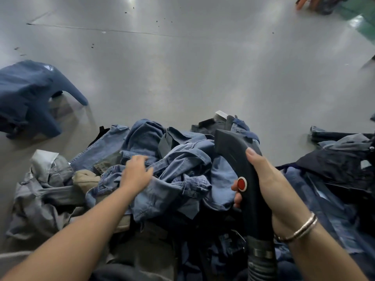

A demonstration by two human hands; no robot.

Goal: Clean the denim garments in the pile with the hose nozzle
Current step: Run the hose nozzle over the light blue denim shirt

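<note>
Denim lies heaped right in front of you, and from the head camera you look to be between garments: your left hand [135, 173] reaches into the pile [172, 169] with fingers loosely spread, resting on a light blue shirt [178, 165] near the top, though motion blur keeps me from saying whether it has pinched any cloth. Your right hand [267, 179] is wrapped firmly round the black hose nozzle [239, 159], thumb laid along its upper side, fingers curled beneath by the red button [241, 183]. The nozzle's mouth points forward over the heap, held just above the shirt and apparently not yet pressed to it. The ribbed hose [261, 264] runs down out of view below your wrist, where you wear a bracelet [300, 230].

Your next move, as I judge it, calls for a clear hold on one garment, pulling it flat or free of its neighbours so the nozzle can pass over a smooth face; the tangled sleeves may drag other pieces along.

Everything sits on a smooth grey floor [182, 67], glossy with reflected light and dotted with dark specks. A darker blue garment [30, 94] lies apart to your left, blurred. More dark denim [334, 163] spreads on your right, and a green strip [363, 19] marks the far corner
</note>
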